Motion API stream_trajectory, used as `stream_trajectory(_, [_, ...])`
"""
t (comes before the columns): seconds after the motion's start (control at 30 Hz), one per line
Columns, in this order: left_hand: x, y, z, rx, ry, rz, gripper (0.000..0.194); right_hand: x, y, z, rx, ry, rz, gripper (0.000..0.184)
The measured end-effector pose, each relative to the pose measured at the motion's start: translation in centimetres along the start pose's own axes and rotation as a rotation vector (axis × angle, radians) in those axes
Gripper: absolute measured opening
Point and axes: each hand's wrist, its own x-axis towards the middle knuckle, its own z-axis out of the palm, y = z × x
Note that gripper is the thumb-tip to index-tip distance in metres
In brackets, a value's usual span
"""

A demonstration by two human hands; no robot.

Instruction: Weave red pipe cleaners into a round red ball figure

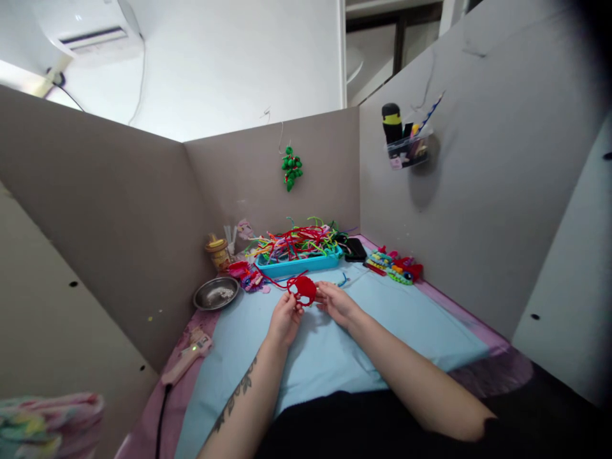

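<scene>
Bkgd: matte grey-brown flat panels (268, 162) on 3 sides; smooth white wall (229, 57) behind, glossy white plastic air conditioner (90, 29) top L.
Surface: pale-blue creased cloth (248, 357) over a pink glossy cover (143, 424).
In work: fuzzy bright-red chenille piece (306, 287), rounded, w/ open gap near lower L; raised above cloth, btwn the hands, front of tray; thin red stem curves off its L side.
L: left hand (285, 313), thumb + fingers pinching red piece at its near L edge.
R: right hand (337, 303), fingers part-bent, tips at R edge of same; can't tell if pinching.
Back ctr: turquoise plastic tray (301, 263), long, heaped w/ tangled multicolour chenille stems (299, 241).
Back R: flat blk rectangular object (355, 250); pile of fuzzy multicolour pieces (394, 264).
Back L: yellow-brown cup (218, 255); red/purple fuzzy bits (246, 274); shiny round metal bowl (203, 296), whitish scraps inside.
Front L: pink plastic glue gun (186, 360), grn light lit, blk cord.
Hung: knobbly grn cluster w/ red bits (291, 169), back panel; clear plastic box (406, 154), R panel, holding blk/yellow cylinder (392, 124) + blue patterned stick (430, 113).
</scene>
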Motion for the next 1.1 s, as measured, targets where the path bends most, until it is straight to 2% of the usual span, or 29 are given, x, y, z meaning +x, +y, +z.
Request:
stream_trajectory(0.2, [-0.3,0.4,-0.1,-0.032,-0.066,-0.084,0.025,0.0,-0.3,-0.5,0.257,-0.156,0.111,0.016])
stream_trajectory(0.33, [-0.3,0.5,-0.4,-0.044,-0.11,-0.153,0.027,-0.4,-0.6,-0.3,0.344,-0.234,0.121,0.022])
stream_trajectory(0.47, [-0.2,0.6,-0.6,-0.042,-0.149,-0.198,0.027,-1.2,-1.2,0.2,0.392,-0.32,0.044,0.037])
stream_trajectory(0.57, [-0.2,0.7,-0.7,-0.039,-0.168,-0.207,0.024,-1.7,-1.6,0.5,0.389,-0.375,-0.035,0.037])
stream_trajectory(0.67, [-0.2,0.7,-0.8,-0.03,-0.182,-0.204,0.024,-2.0,-1.9,0.7,0.342,-0.374,-0.071,0.032])
stream_trajectory(0.8, [-0.4,0.7,-0.7,-0.005,-0.203,-0.202,0.028,-2.1,-2.0,0.8,0.313,-0.307,-0.094,0.027])
stream_trajectory(0.93, [-0.5,0.6,-0.6,0.011,-0.207,-0.192,0.027,-1.9,-2.0,0.6,0.347,-0.242,-0.052,0.024])
stream_trajectory(1.1, [-0.3,0.6,-0.7,0.022,-0.188,-0.177,0.028,-1.5,-1.5,0.4,0.361,-0.241,-0.015,0.023])
